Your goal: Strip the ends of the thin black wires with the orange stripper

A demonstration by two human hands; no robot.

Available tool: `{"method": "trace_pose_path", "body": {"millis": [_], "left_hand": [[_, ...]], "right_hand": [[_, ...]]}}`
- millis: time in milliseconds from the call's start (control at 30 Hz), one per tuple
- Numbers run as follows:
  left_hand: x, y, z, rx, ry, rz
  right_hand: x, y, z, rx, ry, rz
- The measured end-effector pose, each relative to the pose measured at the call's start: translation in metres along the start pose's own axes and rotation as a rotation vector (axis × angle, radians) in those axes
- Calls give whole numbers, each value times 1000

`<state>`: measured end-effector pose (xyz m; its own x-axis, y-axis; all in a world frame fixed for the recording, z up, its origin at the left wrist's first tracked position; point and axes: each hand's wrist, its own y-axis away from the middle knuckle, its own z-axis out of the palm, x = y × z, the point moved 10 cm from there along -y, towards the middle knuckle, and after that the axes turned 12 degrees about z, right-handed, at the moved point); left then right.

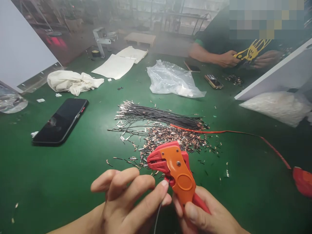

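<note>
My right hand (207, 211) is wrapped round the handles of an orange and red wire stripper (179, 169), whose jaws point up and to the left. Between thumb and index finger, my left hand (131, 198) pinches a thin dark wire (157, 216) just below the stripper's red cutter part; the wire's tip is hidden there. The other left fingers are bent and raised. Just beyond the tool lies a heap of short wire scraps (170, 138) with copper ends. Behind that heap rests a bundle of black wires (158, 114) with bare ends.
A red cord (226, 131) runs right towards a red object (303, 182) at the edge. On the green table (73, 178) lie a phone (60, 122), a white cloth (73, 82), paper (117, 65) and a plastic bag (173, 79). Opposite, another person's hands (227, 59) hold yellow wires.
</note>
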<state>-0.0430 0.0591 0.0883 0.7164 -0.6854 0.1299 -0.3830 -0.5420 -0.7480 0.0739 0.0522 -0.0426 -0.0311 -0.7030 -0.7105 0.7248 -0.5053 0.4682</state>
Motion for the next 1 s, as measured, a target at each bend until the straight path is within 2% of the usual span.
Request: {"method": "trace_pose_path", "body": {"millis": [100, 267, 433, 600, 733, 800, 900, 1000], "left_hand": [[6, -7, 5, 1, 68, 74], [9, -9, 7, 7, 102, 117], [0, -4, 10, 34, 153, 17], [1, -4, 13, 39, 164, 35], [-16, -5, 8, 93, 227, -101], [-19, -8, 20, -38, 278, -84], [-49, -3, 18, 25, 352, -284], [-81, 14, 26, 122, 536, -590]], "right_hand": [[-1, -2, -1, 2, 20, 33], [2, 1, -4, 75, 10, 139], [0, 2, -4, 80, 11, 101], [2, 3, -9, 136, -11, 129], [3, 5, -11, 145, -138, 161], [1, 6, -8, 91, -263, 147], [-7, 8, -3, 3, -385, 91], [-7, 10, 2, -43, -395, 101]]}}
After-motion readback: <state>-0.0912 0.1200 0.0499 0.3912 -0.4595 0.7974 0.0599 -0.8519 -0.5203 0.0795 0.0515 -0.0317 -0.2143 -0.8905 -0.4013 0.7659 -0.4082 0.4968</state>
